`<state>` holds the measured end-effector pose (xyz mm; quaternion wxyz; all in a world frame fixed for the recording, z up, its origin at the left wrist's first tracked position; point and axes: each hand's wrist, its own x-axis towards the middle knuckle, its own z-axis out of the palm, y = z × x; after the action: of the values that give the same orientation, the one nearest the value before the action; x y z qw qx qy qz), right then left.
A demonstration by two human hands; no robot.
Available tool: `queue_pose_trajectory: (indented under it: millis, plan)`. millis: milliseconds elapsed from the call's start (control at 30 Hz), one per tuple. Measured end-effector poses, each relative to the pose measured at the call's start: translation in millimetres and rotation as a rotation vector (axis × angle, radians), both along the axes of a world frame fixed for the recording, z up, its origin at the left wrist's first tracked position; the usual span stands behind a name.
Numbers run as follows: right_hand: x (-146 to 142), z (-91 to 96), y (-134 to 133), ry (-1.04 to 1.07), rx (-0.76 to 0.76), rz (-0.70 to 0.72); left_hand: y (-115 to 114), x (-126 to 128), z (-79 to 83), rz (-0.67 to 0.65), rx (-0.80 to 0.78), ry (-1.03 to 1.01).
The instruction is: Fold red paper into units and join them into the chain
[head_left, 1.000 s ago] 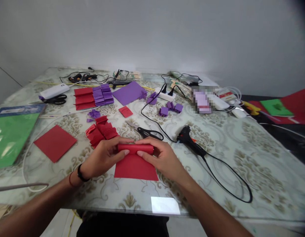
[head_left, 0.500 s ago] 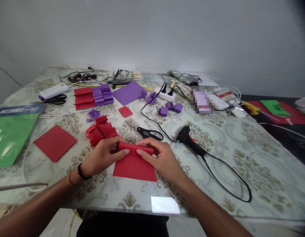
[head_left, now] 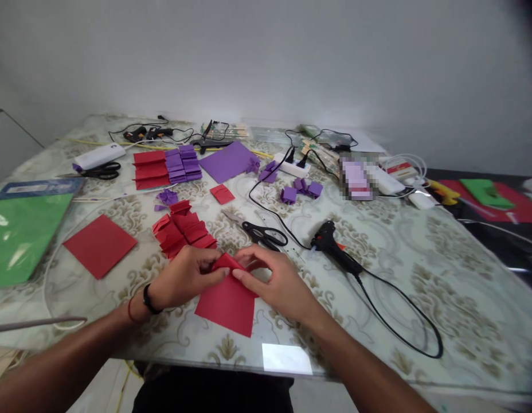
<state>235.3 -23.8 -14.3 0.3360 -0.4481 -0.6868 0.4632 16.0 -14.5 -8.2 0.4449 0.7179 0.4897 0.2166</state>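
Note:
Between my hands is a sheet of red paper (head_left: 228, 307), its far edge folded over. My left hand (head_left: 188, 278) pinches the left part of that fold with thumb and fingers. On the right part, my right hand (head_left: 277, 281) presses with its thumb, fingers curled behind the paper. The sheet lies at a slant, its lower end on the table near me. Folded red paper pieces (head_left: 182, 229) sit just beyond my left hand. Black-handled scissors (head_left: 263, 234) rest beyond my right hand, and a black glue gun (head_left: 335, 249) lies to its right.
Left lie a red square (head_left: 100, 246) and green paper (head_left: 25, 238) in a packet. Farther back are pleated red paper (head_left: 149, 170), a purple sheet (head_left: 229, 162), purple folded pieces (head_left: 288, 195), a power strip (head_left: 294, 167) and a phone (head_left: 356, 179). The glue gun's cord (head_left: 421, 321) loops on the right.
The red paper has turned clockwise, and its folded edge now slopes down to the right. Both hands still grip the fold. The whole view has shifted slightly.

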Motion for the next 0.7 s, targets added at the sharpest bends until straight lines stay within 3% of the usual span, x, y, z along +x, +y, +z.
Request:
queue_pose_trajectory:
  millis: [267,700]
  plan:
    - [1.7,-4.1,1.8,0.089,-0.119,0.034,0.7,3.1,4.6,-0.026,-0.14,-0.072]
    - [-7.4,-5.5,-2.1,0.033,-0.147,0.041,-0.3,6.6,4.2,-0.088,-0.136,-0.079]
